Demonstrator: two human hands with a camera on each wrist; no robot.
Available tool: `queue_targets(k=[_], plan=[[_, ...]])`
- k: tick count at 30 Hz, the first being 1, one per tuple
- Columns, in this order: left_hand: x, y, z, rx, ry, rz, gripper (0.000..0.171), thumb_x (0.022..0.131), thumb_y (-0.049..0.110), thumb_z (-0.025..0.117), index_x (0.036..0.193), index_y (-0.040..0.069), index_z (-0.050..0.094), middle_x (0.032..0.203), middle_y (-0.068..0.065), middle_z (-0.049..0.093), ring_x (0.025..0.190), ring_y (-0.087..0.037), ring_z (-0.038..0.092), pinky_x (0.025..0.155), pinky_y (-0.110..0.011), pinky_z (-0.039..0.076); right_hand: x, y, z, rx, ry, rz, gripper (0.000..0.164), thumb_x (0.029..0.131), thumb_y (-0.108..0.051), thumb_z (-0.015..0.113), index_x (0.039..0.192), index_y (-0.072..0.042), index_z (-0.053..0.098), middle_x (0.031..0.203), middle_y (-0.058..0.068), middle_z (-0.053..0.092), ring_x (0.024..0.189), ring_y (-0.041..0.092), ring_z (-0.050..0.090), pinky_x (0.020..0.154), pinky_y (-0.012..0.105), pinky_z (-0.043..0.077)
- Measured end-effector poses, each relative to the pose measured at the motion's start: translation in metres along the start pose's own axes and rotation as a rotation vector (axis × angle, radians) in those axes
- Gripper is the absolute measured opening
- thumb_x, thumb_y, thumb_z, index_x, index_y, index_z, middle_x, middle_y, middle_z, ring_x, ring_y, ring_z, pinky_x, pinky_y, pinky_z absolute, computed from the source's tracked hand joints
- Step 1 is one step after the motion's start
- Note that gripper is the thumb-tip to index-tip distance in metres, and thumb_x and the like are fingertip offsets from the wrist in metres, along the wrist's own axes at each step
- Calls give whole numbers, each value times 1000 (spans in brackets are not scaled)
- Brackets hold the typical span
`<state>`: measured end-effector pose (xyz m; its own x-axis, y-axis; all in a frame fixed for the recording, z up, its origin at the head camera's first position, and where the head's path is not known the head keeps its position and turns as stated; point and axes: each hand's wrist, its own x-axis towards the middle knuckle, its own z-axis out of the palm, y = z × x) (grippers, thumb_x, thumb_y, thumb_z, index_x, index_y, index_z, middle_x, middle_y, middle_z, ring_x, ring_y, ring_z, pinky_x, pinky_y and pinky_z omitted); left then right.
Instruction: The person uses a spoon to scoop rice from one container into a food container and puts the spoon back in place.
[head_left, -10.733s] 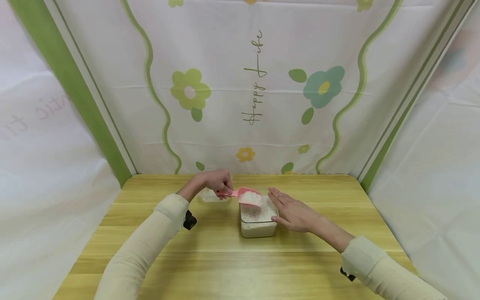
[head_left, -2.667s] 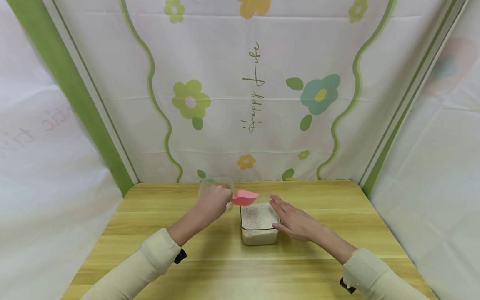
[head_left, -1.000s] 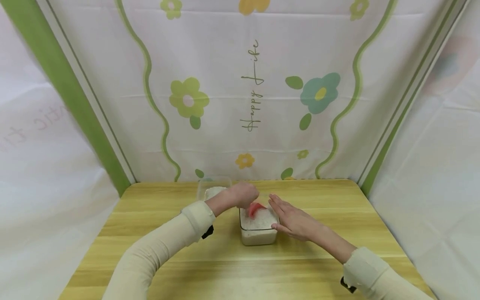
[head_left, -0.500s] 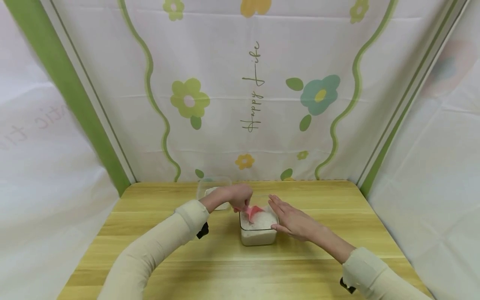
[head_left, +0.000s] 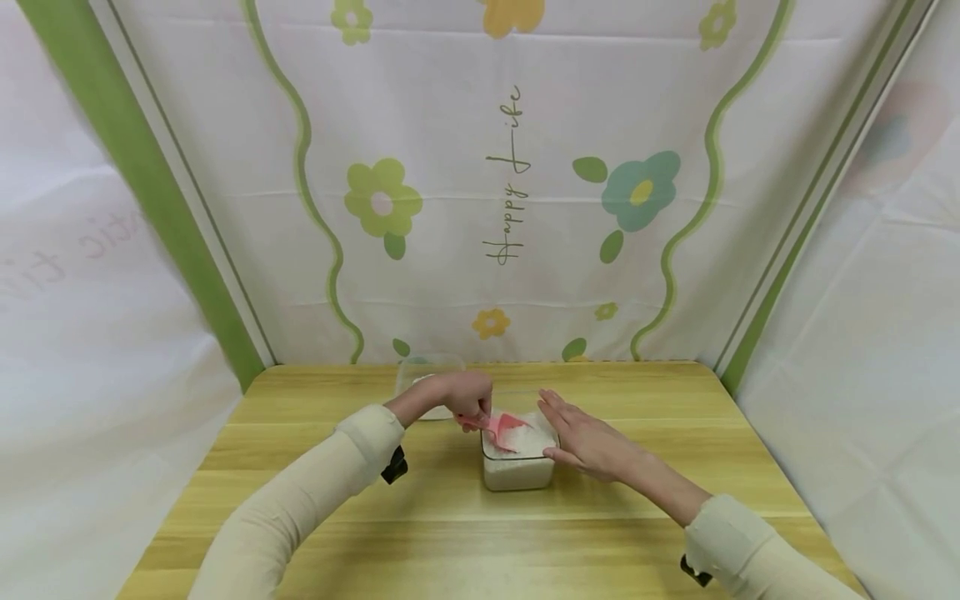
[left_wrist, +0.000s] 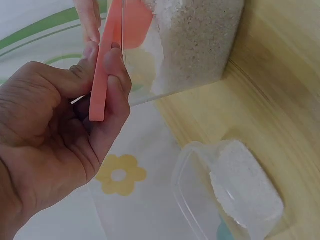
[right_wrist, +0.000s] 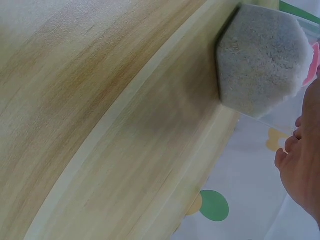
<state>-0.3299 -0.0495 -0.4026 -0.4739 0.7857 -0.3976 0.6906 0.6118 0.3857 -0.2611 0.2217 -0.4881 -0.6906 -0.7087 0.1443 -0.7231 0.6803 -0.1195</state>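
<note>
My left hand point(head_left: 467, 395) grips the handle of a pink scoop point(head_left: 501, 433), thumb and fingers pinching it in the left wrist view. The scoop's blade lies in the white rice point(head_left: 537, 438) inside a clear square container point(head_left: 517, 478), with some rice on it. Rice fills much of this container, heaped unevenly along its clear wall. My right hand point(head_left: 594, 438) lies along the container's right side, fingers straight and together. Behind my left forearm stands a smaller clear plastic tub point(left_wrist: 181, 176), partly hidden in the head view, with rice inside.
The containers stand on a wood-grain table point(head_left: 450, 542). A white curtain with printed flowers point(head_left: 382, 200) hangs right behind its far edge. White cloth sides point(head_left: 885, 350) enclose it left and right.
Over the last second my left hand has drawn back leftward, and the scoop has gone from tipped down to lying flatter with rice on it. The right hand stays in place.
</note>
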Motion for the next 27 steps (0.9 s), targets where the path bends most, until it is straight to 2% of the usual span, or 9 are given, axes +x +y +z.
queue_targets(k=[3,8,11,14,19,27], plan=[[-3,-2,3,-42,8,9,46,100,9,58,54,8,61,51,0,58,44,-7,49,50,-20,29,0,-1,-1,-1,3,-3,76,103,-49,46,155,4,26,163,22,23,151,35,27,114,49,37],[-11,-6,9,-141,44,50,42,100,9,60,59,5,67,51,-2,57,41,-5,39,51,-19,33,-1,-2,-4,2,-29,12,77,104,-50,43,156,2,23,165,19,18,152,33,24,116,48,35],[-15,-9,13,-208,57,72,42,100,8,59,58,3,66,50,-2,55,41,-7,37,52,-20,34,-1,-2,-3,-10,-26,8,76,105,-50,42,156,3,24,165,20,19,151,34,26,115,48,36],[-17,-12,18,-247,67,88,44,100,8,59,57,5,63,49,-1,51,42,-9,38,51,-20,34,-1,-2,-3,-14,-24,4,75,105,-49,43,155,3,24,164,21,21,151,34,27,115,49,36],[-19,-18,24,-291,93,92,41,101,7,57,61,3,65,50,2,48,44,-7,33,50,-20,33,-1,-3,-4,-15,-28,8,75,105,-48,43,156,2,23,164,20,20,151,34,26,115,48,36],[-26,-25,30,-380,126,96,35,101,5,56,67,-1,66,52,-1,46,50,-9,42,54,-20,41,0,-2,-4,-18,-29,6,76,105,-50,42,157,1,21,165,20,20,152,33,25,115,48,35]])
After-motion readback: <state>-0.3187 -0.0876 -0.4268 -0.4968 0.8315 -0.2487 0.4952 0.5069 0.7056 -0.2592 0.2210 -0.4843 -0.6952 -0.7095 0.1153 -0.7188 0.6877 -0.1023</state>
